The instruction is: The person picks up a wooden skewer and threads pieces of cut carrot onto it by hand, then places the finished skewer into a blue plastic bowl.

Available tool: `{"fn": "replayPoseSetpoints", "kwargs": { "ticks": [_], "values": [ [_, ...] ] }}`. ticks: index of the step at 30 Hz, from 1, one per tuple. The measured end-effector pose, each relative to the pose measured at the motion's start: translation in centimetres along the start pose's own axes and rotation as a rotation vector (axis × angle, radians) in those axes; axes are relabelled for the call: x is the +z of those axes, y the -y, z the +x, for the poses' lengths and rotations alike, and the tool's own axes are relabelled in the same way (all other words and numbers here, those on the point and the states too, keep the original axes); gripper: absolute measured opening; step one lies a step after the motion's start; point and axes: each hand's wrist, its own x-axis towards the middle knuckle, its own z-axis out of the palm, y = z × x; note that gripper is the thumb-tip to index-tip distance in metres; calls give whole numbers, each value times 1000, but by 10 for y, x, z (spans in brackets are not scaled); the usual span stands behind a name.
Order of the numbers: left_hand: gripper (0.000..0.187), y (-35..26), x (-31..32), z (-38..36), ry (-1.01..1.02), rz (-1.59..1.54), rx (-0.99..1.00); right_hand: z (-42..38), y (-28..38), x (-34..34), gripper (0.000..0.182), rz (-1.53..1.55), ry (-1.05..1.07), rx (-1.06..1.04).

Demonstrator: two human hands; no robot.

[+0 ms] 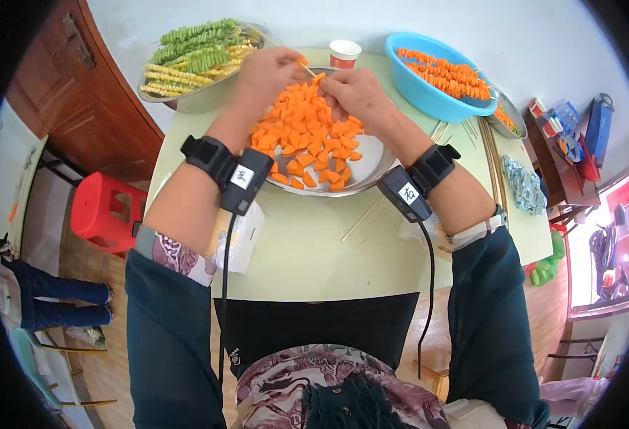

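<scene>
Skewering posture, upper centre of the frame. A thin, pale wooden stick [309,70] spans the short gap between the bare left hand [273,73] and the bare right hand [361,99], above a heap of cut orange carrot pieces [303,118] in a round, shallow, silver metal basin [373,163] on the pale green worktop [314,261]. Left fingers: closed narrowly about the stick, with a bit of orange beside them. Right fingers: pinched on a single orange carrot piece [319,79] at the stick's lower end. Critical relation: the pinched piece lies to the lower right of the left fingers, in line with the stick; the right hand is nearer it. Long axis of the stick: slanting from upper left to lower right, this visible end directed towards the right fingers. Whether the point has pierced the piece cannot be told.
</scene>
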Motion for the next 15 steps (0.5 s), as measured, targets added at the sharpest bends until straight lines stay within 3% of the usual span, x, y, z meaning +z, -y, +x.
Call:
{"fn": "replayPoseSetpoints", "kwargs": {
  "ticks": [3,6,9,15],
  "values": [
    [19,-6,15,-6,79,230,127,-1,-2,2,22,27,-20,8],
    [18,-7,15,-7,55,107,142,-2,-1,3,21,41,-37,12],
    [18,-13,12,-9,184,111,116,2,-5,2,20,96,-34,21],
    [17,-13,12,-12,183,161,108,7,-9,-3,21,85,25,43]
  ]
}}
